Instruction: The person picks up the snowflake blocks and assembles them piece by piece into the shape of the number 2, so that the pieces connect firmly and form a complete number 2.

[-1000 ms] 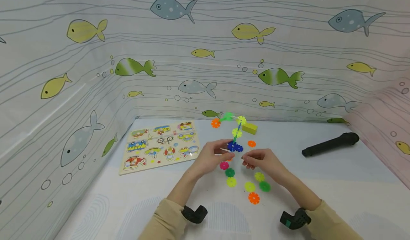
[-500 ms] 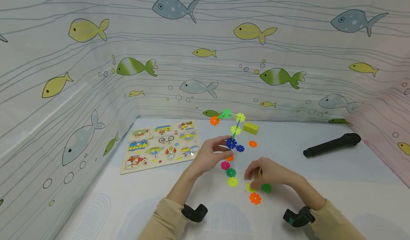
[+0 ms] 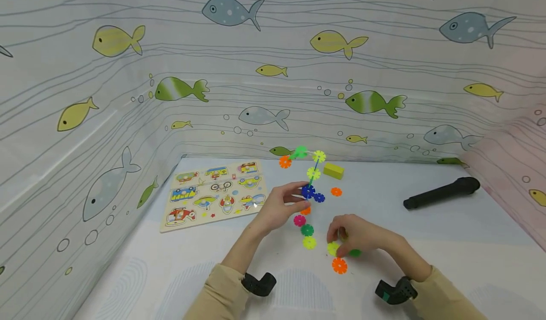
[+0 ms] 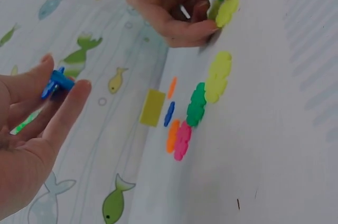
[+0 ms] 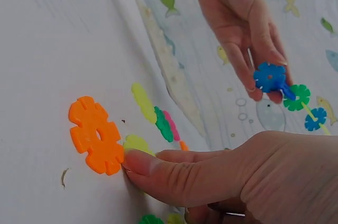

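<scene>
Left fingers (image 4: pixel 67 112) pinch one disc chain (image 3: pixel 313 173); right fingers (image 5: pixel 177 179), one yellow disc (image 3: pixel 332 249).

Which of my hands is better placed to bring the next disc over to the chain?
Likely your right hand: it touches a loose yellow disc, while your left hand is busy holding the linked discs by a blue piece.

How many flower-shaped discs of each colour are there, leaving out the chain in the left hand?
Orange discs: 3
Yellow discs: 3, one mostly hidden by the right hand
Green discs: 2
Blue disc: 1
Pink disc: 1
Total: 10
</scene>
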`<act>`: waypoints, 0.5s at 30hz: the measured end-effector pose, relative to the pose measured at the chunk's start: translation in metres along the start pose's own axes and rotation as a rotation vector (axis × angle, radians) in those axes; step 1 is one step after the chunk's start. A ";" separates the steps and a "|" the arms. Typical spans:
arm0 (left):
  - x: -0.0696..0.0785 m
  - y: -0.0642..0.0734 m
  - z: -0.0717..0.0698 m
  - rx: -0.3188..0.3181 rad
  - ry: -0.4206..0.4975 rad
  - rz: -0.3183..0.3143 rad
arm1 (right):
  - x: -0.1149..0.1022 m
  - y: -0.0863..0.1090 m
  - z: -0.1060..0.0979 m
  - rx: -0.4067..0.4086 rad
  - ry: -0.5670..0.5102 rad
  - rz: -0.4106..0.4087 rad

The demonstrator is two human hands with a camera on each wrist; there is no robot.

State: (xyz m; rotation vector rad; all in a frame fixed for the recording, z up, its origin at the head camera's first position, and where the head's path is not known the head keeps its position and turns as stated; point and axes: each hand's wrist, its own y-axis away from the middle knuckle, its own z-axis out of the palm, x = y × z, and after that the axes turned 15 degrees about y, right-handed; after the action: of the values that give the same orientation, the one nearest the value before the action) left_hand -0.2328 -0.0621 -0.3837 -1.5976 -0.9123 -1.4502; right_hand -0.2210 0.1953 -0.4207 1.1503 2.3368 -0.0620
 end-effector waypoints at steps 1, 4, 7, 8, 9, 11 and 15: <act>0.000 0.000 0.000 0.003 0.000 -0.002 | 0.000 0.000 0.000 0.003 0.002 0.002; -0.001 0.000 0.001 0.013 0.000 -0.008 | -0.001 -0.002 0.001 0.017 0.003 0.028; -0.001 0.000 0.002 0.023 0.003 -0.017 | -0.003 -0.003 0.001 0.053 -0.004 0.064; -0.001 0.001 0.002 0.027 0.003 -0.018 | -0.004 -0.003 0.001 0.071 -0.013 0.072; 0.000 0.001 0.003 0.029 0.004 -0.021 | -0.004 -0.004 0.001 0.091 -0.017 0.079; 0.001 0.002 0.004 0.035 0.002 -0.028 | -0.006 -0.003 0.000 0.121 -0.034 0.093; 0.001 0.002 0.005 0.039 -0.007 -0.032 | -0.009 -0.005 -0.001 0.194 -0.050 0.125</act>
State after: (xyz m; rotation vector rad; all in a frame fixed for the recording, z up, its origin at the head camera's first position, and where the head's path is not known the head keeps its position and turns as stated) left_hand -0.2288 -0.0587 -0.3826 -1.5676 -0.9685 -1.4410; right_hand -0.2204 0.1858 -0.4166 1.3701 2.2477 -0.2745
